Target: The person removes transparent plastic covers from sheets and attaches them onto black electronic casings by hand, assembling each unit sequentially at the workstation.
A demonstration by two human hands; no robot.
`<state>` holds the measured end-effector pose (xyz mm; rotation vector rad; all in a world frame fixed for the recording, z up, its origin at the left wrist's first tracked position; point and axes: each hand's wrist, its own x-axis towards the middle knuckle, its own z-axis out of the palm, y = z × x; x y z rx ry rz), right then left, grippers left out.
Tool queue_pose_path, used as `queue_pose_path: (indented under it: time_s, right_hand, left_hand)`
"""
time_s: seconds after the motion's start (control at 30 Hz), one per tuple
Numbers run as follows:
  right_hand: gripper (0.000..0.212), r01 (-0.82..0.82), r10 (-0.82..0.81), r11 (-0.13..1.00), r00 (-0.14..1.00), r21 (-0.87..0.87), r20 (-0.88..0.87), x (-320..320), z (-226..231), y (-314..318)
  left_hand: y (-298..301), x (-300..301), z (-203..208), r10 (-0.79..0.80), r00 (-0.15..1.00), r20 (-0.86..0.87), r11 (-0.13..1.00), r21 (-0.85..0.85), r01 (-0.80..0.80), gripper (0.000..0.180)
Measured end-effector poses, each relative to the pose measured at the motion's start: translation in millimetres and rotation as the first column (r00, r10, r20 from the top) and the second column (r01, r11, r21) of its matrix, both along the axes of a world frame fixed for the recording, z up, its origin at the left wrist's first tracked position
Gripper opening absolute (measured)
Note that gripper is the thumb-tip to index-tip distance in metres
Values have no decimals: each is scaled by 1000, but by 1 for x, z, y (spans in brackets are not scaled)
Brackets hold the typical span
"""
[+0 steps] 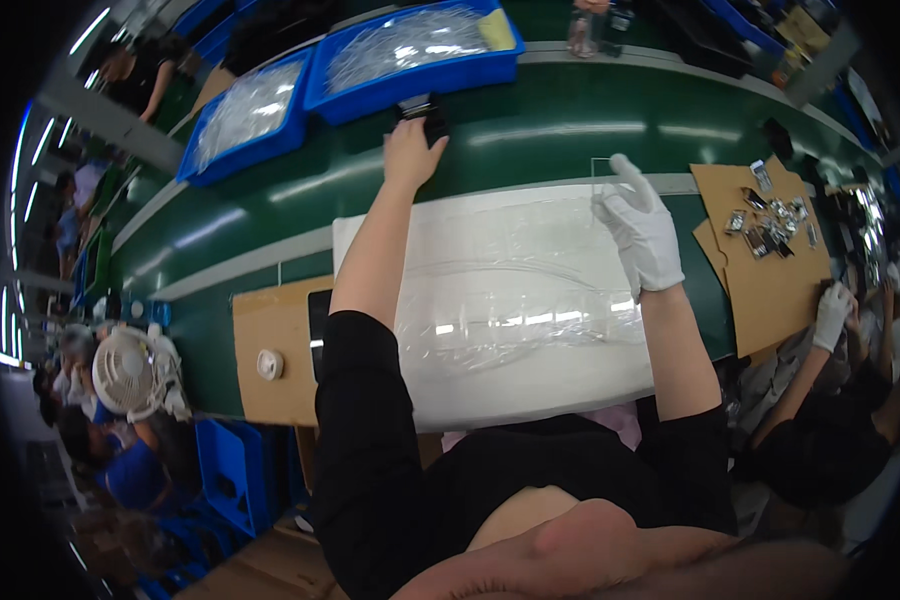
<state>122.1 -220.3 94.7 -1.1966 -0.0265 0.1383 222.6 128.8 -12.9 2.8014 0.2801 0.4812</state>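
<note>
Left grip [411, 152] touches black item [433, 120], blue bin [470, 79] just beyond; can't tell if clenched. Gloved right grip [636, 228] pinches clear sheet [600, 173].

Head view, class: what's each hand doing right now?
Left hand: on a dark item; grip unclear.
Right hand: gloved, holding a thin clear piece.
</note>
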Motion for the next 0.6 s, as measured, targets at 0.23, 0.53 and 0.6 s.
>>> queue_pose_path:
  time_s: [0.23,0.53,0.6]
  right_hand:
    - [32,19,-31,981,998,-192,-57,12,20,-44]
    - [15,-181,190,970,981,-159,43,-8,30,-18]
    - [13,-238,247,960,968,-149,45,-16,35,-19]
  left_hand:
    - [-71,12,6,14,972,233,993,-113,13,33]
    - [-159,-100,120,-127,992,-21,-184,-982,-44,61]
    - [-161,-110,124,-149,988,-35,-286,-955,-77,63]
